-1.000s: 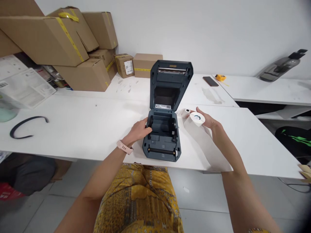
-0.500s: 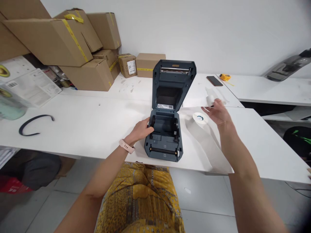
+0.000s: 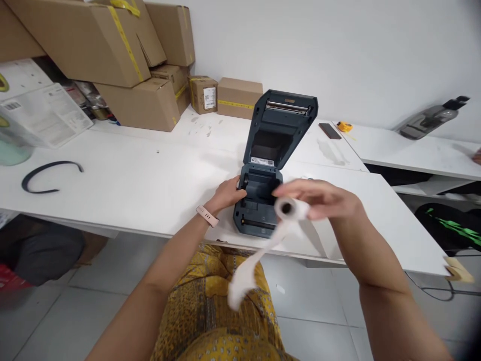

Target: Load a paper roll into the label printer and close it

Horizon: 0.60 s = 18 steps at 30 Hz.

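Note:
A dark label printer stands on the white table with its lid raised, its inner bay visible. My left hand grips the printer's left edge, thumb over the rim. In front of the printer's right side, my right hand holds a small white paper roll with a dark core. A loose paper tail hangs from that roll, blurred by motion. Behind my right hand, a wider label strip lies on the table; its own roll is mostly hidden.
Cardboard boxes are stacked at the back left. A black headband lies on the left. Toward the back right are a phone, a yellow tape measure and a grey bottle. The table's front edge runs close to my body.
My right hand has lifted the small paper roll off the table and brought it left and nearer, before the printer. The left hand keeps its hold. The view has shifted slightly.

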{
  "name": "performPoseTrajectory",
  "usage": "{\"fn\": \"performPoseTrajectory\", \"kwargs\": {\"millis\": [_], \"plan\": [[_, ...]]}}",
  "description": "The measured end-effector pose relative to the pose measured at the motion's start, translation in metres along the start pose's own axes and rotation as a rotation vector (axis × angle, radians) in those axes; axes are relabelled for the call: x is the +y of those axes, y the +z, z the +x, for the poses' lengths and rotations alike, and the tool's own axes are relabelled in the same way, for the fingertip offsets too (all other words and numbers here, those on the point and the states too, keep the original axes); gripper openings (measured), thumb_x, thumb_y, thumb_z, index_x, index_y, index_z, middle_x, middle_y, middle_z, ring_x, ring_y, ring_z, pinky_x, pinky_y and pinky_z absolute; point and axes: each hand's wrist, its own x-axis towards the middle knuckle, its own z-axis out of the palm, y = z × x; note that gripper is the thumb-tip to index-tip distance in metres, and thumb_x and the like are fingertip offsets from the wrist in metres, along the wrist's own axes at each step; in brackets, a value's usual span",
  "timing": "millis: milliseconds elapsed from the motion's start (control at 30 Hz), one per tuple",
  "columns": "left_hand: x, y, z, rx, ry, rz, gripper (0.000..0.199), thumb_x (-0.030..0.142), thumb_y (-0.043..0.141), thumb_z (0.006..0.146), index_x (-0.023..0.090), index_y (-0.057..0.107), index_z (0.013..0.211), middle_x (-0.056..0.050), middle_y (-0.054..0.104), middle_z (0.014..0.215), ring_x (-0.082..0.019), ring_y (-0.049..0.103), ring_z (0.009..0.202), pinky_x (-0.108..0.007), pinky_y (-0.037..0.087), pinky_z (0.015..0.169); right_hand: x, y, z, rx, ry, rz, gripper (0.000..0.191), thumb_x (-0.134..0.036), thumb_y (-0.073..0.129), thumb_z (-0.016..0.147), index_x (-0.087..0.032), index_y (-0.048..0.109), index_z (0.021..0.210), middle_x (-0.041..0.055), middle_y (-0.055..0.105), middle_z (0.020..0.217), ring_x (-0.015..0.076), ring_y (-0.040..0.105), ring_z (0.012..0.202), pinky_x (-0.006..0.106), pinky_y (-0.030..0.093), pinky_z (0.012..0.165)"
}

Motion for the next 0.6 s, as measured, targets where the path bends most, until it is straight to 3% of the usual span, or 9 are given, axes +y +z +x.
{"fn": "performPoseTrajectory", "kwargs": {"millis": [67,133,333,500,600], "plan": [[-0.001,0.001,0.0,0.005,0.018,-0.016,0.05,0.028,0.057,0.08,0.019,0.067,0.127,-0.01,0.077,0.109,-0.028,0.069,0.09,-0.033,0.048,0.074,0.002,0.001,0.031,0.105,0.033,-0.16,0.062,-0.054,0.066,0.091,-0.023,0.058,0.144,0.0109,0.075,0.128,0.023,0.074,0.104,0.033,0.058,0.082],[0.0,0.0,-0.001,0.006,0.011,-0.027,0.048,0.029,0.057,0.081,0.018,0.067,0.127,-0.011,0.078,0.11,-0.028,0.07,0.09,-0.034,0.049,0.075,0.013,-0.001,0.053,0.188,0.11,-0.353,0.055,-0.048,0.06,0.096,-0.022,0.058,0.144,0.0116,0.072,0.135,0.0242,0.071,0.109,0.035,0.056,0.088],[0.001,0.001,-0.004,0.013,-0.016,-0.031,0.048,0.028,0.056,0.082,0.019,0.067,0.128,-0.01,0.078,0.107,-0.028,0.071,0.092,-0.034,0.052,0.078,0.045,0.003,0.078,0.089,0.349,-1.016,0.043,-0.026,0.057,0.096,-0.018,0.062,0.137,0.0158,0.078,0.116,0.0332,0.072,0.11,0.048,0.047,0.105],[-0.003,0.004,-0.003,0.012,-0.047,-0.01,0.056,0.037,0.059,0.083,0.021,0.063,0.136,-0.01,0.077,0.112,-0.032,0.071,0.099,-0.037,0.053,0.08,0.046,0.01,0.084,0.107,0.349,-1.142,0.034,-0.028,0.064,0.09,-0.018,0.072,0.122,0.0159,0.079,0.115,0.0328,0.073,0.106,0.038,0.048,0.094],[-0.001,0.004,-0.003,0.013,-0.065,0.023,0.057,0.044,0.061,0.083,0.022,0.063,0.136,-0.012,0.077,0.118,-0.034,0.07,0.106,-0.038,0.053,0.084,0.049,0.01,0.088,0.144,0.312,-1.148,0.03,-0.033,0.059,0.095,-0.019,0.075,0.116,0.0149,0.079,0.116,0.0314,0.073,0.106,0.037,0.047,0.091]]}}
